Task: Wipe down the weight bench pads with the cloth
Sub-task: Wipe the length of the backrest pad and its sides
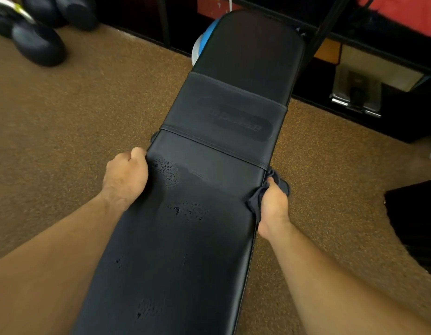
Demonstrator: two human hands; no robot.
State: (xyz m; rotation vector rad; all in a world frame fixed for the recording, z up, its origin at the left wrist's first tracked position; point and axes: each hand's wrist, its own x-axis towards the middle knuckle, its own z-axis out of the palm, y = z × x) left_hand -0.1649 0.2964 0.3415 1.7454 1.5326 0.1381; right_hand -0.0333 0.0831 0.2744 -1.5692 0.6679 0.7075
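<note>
Gripping the bench pad [185,238] at its left edge, the left hand [125,176] is curled closed on the rim, seemingly to steady it. Droplets [168,171] bead on the pad just right of that hand, unwiped. At the pad's right edge, the right hand [273,205] pinches the dark cloth [254,204], likely wiping the side.

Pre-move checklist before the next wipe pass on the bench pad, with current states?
1. Cloth in right hand: ok, bunched at the pad's right edge.
2. Left hand steadying bench pad: ok, gripping the left edge.
3. Pad dry: not ok, droplets near the left hand, more mid-pad and lower down.
4. Cloth flat on the top surface: not ok, it is at the side edge.
5. Far pad section clean: cannot tell, too dark.
</note>
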